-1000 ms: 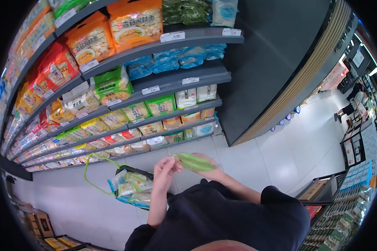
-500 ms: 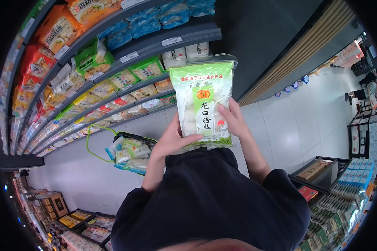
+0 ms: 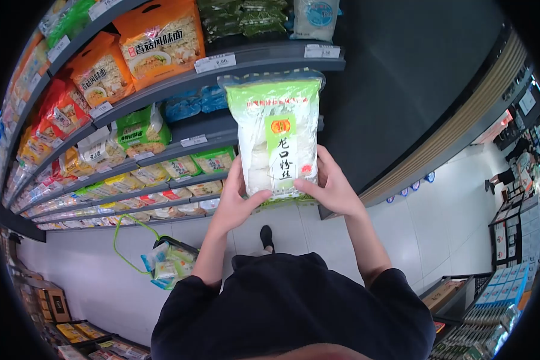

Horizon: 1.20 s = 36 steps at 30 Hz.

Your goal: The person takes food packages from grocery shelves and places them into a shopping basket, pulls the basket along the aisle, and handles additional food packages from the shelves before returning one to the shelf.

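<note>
A green and white plastic bag of vermicelli (image 3: 285, 144) is held upright in front of me, its printed face toward me. My left hand (image 3: 236, 201) grips the lower left edge, thumb across the front and fingers mostly hidden behind. On the lower right side my right hand (image 3: 335, 187) is closed on the same bag, its thumb pressing the front near the bottom. Behind the bag are the dark shelf edges, partly covered by it.
A curved shelf unit (image 3: 258, 60) with price labels rises at left and ahead, stocked with orange noodle bags (image 3: 162, 45) and other packets. On the floor at lower left stands a shopping basket (image 3: 189, 251) with a green handle, holding several packets. A dark panel (image 3: 414, 78) borders the right.
The bag has shifted slightly left in view, still in both hands. My right thumb has moved down to the bag's lower front. The view has tilted toward higher shelves, and a shoe now shows below.
</note>
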Motion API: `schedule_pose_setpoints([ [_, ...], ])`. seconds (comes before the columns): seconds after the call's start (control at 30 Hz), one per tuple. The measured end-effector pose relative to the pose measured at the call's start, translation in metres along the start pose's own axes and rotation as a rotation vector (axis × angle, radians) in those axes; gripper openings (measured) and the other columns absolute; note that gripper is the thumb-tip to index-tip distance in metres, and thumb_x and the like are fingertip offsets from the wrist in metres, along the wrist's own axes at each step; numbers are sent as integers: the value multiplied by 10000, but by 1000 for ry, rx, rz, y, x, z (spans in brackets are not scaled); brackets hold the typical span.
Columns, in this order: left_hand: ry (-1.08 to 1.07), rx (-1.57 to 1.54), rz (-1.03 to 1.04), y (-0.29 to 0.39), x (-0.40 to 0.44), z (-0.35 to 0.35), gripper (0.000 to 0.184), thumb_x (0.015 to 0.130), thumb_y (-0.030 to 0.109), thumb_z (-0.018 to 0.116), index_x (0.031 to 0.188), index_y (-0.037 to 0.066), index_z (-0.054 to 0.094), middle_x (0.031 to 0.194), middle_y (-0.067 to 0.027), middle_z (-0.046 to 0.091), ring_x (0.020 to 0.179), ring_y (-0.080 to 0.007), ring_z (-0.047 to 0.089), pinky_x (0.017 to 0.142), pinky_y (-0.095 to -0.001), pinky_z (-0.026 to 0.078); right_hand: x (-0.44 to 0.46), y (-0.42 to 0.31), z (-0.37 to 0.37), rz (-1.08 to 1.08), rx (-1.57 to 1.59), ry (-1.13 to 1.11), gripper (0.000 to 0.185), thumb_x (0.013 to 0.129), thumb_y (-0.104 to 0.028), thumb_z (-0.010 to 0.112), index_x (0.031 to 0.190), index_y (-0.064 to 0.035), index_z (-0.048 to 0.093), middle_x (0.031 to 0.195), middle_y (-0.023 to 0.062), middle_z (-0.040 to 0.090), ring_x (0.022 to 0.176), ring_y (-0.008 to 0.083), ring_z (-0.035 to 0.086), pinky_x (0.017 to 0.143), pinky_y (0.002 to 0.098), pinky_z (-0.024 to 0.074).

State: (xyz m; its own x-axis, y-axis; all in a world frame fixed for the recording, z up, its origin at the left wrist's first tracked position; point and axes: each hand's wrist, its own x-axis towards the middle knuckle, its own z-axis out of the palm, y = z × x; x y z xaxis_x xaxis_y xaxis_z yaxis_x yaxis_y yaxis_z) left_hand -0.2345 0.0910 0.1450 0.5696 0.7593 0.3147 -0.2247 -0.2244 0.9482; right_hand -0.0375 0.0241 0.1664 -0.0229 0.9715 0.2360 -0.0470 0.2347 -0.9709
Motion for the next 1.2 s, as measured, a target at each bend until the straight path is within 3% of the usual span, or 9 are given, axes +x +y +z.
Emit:
schedule_pose_setpoints([
  [0.1, 40, -176, 173, 19, 28, -21, 602, 857, 137, 499, 1351, 18, 176, 1199, -141, 438, 1052, -189, 486, 881, -275, 383, 57, -25, -13, -98, 9, -26, 584, 793, -86, 636, 1252, 23, 291, 1157, 145, 493, 1070, 165, 478, 898, 295, 390],
  [0.23, 227, -52, 181, -2, 37, -62, 404, 920, 204, 381, 1273, 29, 290, 1059, -153, 523, 817, -188, 581, 632, -275, 503, 141, -64, -33, -57, 28, 10, 584, 804, -171, 628, 1251, 48, 321, 1116, 156, 538, 1026, 169, 525, 865, 284, 415],
  [0.43, 330, -102, -134, -96, -10, -113, 310, 939, 194, 357, 1215, 52, 353, 989, -118, 568, 784, -177, 585, 635, -273, 489, 275, -81, -57, -4, -8, 7, 643, 792, -216, 631, 1268, 59, 296, 1169, 168, 487, 1051, 210, 518, 832, 294, 438],
  [0.6, 650, -172, -434, -152, -40, -145, 337, 924, 320, 396, 1136, 59, 424, 931, -110, 593, 754, -168, 586, 660, -289, 466, 365, -63, -58, -53, -42, -58, 705, 779, -203, 663, 1301, 28, 248, 1187, 157, 477, 1088, 210, 487, 869, 281, 412],
  [0.7, 735, -200, -444, -172, -37, -154, 361, 921, 327, 391, 1144, 48, 435, 898, -114, 603, 743, -170, 593, 672, -280, 464, 407, -41, -49, -103, -401, 109, 693, 773, -231, 675, 1295, -19, 272, 1195, 148, 482, 1067, 214, 501, 850, 329, 430],
  [0.93, 664, -250, -410, -189, 0, -156, 348, 916, 333, 405, 1113, 49, 442, 898, -116, 598, 761, -176, 590, 686, -282, 447, 446, -20, -37, -74, -869, -101, 586, 776, -381, 645, 1193, -22, 443, 1049, 116, 579, 963, 189, 559, 744, 295, 459],
  [0.97, 636, -244, -391, -191, 3, -156, 342, 915, 325, 415, 1110, 45, 443, 895, -118, 597, 761, -176, 590, 684, -284, 451, 442, -28, -37, -12, -972, -101, 685, 734, -476, 628, 1184, 12, 463, 1018, 186, 598, 993, 246, 568, 854, 306, 420],
  [1.1, 612, -256, -400, -188, 5, -153, 328, 911, 303, 445, 1103, 37, 444, 886, -120, 597, 750, -175, 592, 667, -287, 464, 437, -21, -46, -72, -1012, 153, 854, 613, -587, 678, 1115, 73, 474, 974, 166, 612, 908, 245, 600, 774, 305, 457],
  [1.2, 614, -241, -411, -209, -9, -156, 327, 910, 298, 454, 1098, 31, 446, 880, -115, 599, 741, -175, 593, 651, -285, 471, 414, -36, -39, -209, -1066, 283, 697, 680, -449, 709, 1075, 81, 488, 921, 155, 612, 819, 200, 606, 715, 277, 465],
])
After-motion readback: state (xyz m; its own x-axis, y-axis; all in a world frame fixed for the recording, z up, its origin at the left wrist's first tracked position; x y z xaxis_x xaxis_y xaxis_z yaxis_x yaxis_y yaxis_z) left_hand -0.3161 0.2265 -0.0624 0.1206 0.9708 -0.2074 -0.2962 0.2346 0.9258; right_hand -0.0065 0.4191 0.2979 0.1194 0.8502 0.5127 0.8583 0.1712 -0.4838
